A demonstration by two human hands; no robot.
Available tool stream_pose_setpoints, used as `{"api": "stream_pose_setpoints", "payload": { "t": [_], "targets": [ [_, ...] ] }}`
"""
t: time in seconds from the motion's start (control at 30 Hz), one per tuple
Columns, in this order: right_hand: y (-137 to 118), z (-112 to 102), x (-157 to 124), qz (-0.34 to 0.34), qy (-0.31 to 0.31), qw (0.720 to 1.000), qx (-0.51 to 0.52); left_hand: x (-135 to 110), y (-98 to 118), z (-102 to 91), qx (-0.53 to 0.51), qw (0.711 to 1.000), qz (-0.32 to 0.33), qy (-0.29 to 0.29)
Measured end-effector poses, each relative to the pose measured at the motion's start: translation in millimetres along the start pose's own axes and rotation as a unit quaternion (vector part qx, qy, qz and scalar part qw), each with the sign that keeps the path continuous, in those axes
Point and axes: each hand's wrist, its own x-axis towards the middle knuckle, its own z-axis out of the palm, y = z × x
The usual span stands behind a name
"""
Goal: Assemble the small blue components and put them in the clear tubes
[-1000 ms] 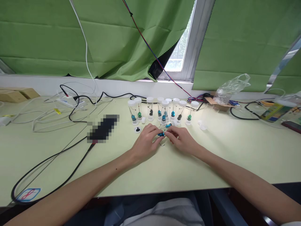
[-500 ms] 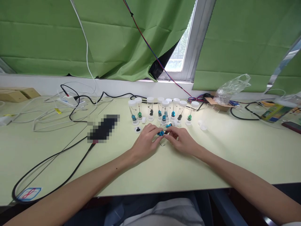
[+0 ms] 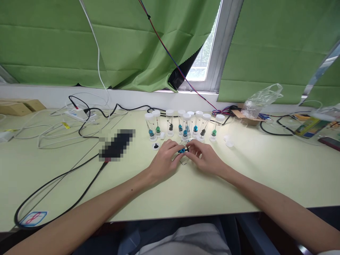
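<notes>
My left hand and my right hand meet on the pale green table, fingers pinched together on a small blue part held between them. A small pale piece lies on the table just below my fingertips. Right behind my hands stands a row of several clear vials with white caps, each holding a small blue, green or black part on a thin wire. A loose white cap with a black part lies left of my left hand.
A blurred black device with a black cable lies to the left among white cables. Loose white caps, a plastic bag and a yellow-green box sit to the right. Green curtains hang behind.
My right hand has shifted slightly left and up toward the vials, now covering the blue piece that lay behind the held part. My left hand has stayed in place.
</notes>
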Motion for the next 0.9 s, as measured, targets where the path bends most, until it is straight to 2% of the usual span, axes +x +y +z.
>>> {"api": "stream_pose_setpoints", "payload": {
  "t": [0.23,0.5,0.7,0.9],
  "targets": [
    [0.6,0.5,0.8,0.001,-0.004,1.0,0.011,-0.5,-0.4,0.7,-0.005,1.0,0.004,0.0],
    [2.5,1.0,1.6,0.026,-0.005,0.999,-0.044,0.4,1.5,0.1,-0.011,1.0,0.013,-0.011],
    [-1.9,-0.3,-0.3,0.0,0.021,1.0,0.004,0.4,0.8,0.1,-0.011,1.0,0.006,-0.004],
    [-0.1,0.2,0.4,-0.008,0.017,1.0,0.01,-0.7,-1.3,1.3,-0.014,1.0,0.011,-0.005]
  ]
}}
